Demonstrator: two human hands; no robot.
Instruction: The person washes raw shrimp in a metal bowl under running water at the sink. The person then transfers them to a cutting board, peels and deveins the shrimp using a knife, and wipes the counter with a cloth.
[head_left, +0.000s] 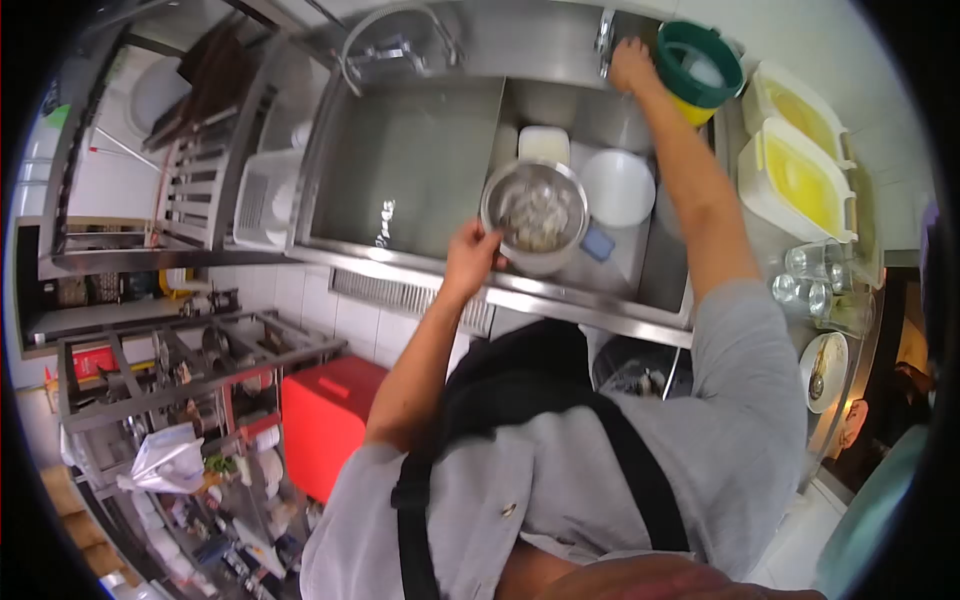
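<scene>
My left hand [474,260] grips the rim of a round metal bowl [535,205] over the right sink basin. Pale, wet, glistening pieces lie inside the bowl; what they are is unclear. Far up at the back edge, my right hand [630,66] is at the metal tap [605,42], its fingers bent against it. Beside that hand stands a green bucket or colander [700,62] over something yellow. In the basin, a white round dish [617,188], a white square container [543,145] and a blue sponge [597,244] lie around the bowl.
Water fills the left basin [415,165]. On the right are white tubs of yellow liquid [800,185], glasses [815,280] and a plate with a spoon [825,372]. A red box [333,420] and metal shelving [205,385] stand lower left. Another person's teal sleeve shows lower right.
</scene>
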